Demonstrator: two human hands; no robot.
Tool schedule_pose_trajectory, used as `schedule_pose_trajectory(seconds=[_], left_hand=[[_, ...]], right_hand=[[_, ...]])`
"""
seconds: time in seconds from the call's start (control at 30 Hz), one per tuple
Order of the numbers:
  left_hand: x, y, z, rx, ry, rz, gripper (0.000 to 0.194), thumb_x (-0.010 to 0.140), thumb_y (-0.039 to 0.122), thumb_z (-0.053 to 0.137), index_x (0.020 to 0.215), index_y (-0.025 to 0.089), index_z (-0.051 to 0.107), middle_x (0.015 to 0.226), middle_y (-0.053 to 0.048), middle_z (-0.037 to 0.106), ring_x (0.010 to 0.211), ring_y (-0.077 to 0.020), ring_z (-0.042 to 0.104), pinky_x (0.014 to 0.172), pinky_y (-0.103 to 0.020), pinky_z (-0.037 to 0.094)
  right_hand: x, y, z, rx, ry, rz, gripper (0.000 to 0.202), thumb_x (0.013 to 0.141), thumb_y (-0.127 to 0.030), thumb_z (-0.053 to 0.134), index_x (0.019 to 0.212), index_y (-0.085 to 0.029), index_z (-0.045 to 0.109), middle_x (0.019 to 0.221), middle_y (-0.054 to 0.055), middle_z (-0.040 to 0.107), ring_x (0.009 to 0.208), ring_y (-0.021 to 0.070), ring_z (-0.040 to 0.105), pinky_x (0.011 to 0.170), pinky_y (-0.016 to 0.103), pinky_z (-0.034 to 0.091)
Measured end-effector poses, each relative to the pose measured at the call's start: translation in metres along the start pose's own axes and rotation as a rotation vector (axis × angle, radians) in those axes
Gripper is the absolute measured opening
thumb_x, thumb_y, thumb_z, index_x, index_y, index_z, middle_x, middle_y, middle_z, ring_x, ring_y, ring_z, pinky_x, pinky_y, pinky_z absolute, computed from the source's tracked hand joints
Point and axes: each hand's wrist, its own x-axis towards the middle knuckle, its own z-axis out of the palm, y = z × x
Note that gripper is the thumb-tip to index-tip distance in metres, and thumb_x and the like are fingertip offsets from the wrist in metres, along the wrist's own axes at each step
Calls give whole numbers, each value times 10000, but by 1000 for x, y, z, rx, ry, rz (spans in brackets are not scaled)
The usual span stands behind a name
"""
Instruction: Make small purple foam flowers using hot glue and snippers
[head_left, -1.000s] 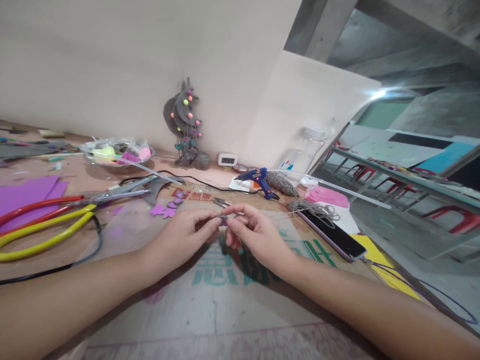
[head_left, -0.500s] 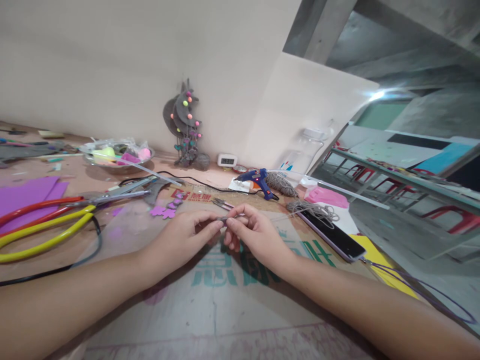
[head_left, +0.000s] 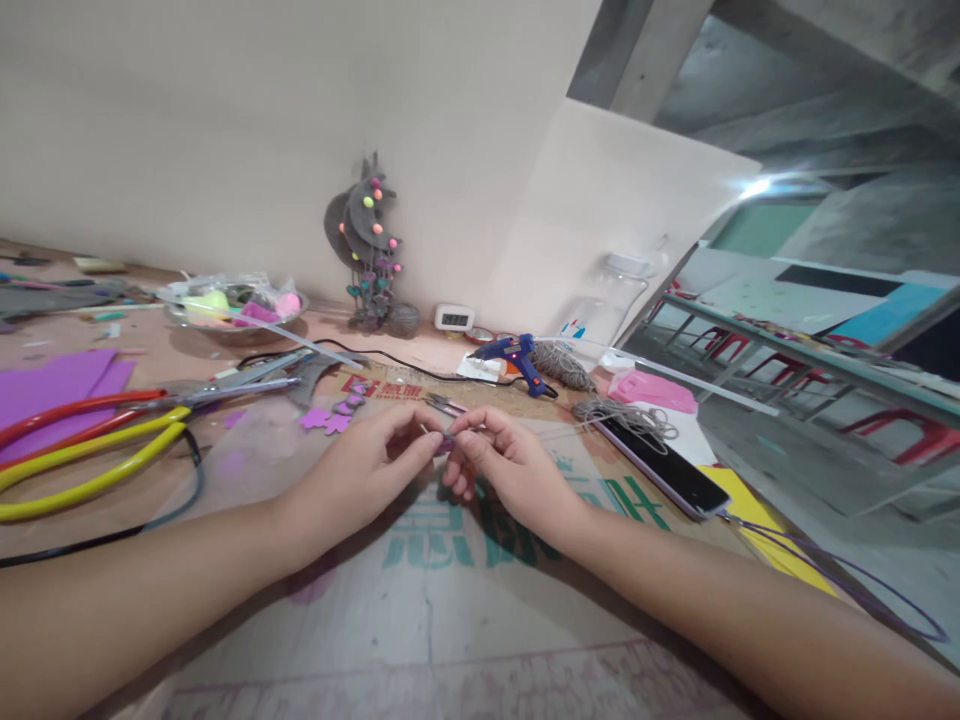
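My left hand (head_left: 379, 458) and my right hand (head_left: 514, 468) meet over the printed cardboard (head_left: 450, 610). Thumb and forefinger of each are pinched on one small dark, purplish piece (head_left: 448, 442), mostly hidden by the fingertips. From the right hand a thin strand of grey yarn (head_left: 559, 433) runs to loose loops of grey yarn (head_left: 637, 420) lying on a phone (head_left: 667, 470). Just beyond the fingers lie the tips of a small metal tool (head_left: 444, 403). Purple flower cut-outs (head_left: 330, 418) rest left of the hands.
A blue hot glue gun (head_left: 517, 360) stands behind the hands, near a small digital clock (head_left: 454, 318). Red-and-yellow-handled pliers or scissors (head_left: 97, 450) lie at left, before a bowl (head_left: 255, 330) of coloured pieces. A grey moon decoration (head_left: 367, 240) is by the wall; a clear jug (head_left: 607, 300) stands right.
The fingertips have shifted slightly on the small piece, and more of its purplish side shows between them. Both hands stay in nearly the same place.
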Motion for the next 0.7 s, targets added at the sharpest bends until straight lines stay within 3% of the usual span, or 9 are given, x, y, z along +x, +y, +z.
schedule_pose_trajectory(seconds=[0.37,0.57,0.7], left_hand=[[1,3,0,-36,38,-66,200,881,298,405,895,165,554,706,9,586,633,-110,521,566,-213,390],[2,-1,0,-55,48,-115,218,859,320,450,979,170,552,722,2,590,650,-122,530,594,-229,414],[4,-3,0,-115,22,-126,177,855,293,453,910,169,567,701,10,582,640,-110,528,591,-215,414]], right_hand=[[-5,-6,-3,32,-68,-51,422,842,-577,368,954,-184,471,681,21,603,592,117,573,585,251,460],[-2,-1,-7,32,-70,-27,392,863,-547,360,968,-185,467,679,19,598,575,117,576,557,244,455],[-1,-2,-5,-1,-50,-24,389,857,-540,382,986,-184,470,700,13,590,517,99,551,498,225,434]])
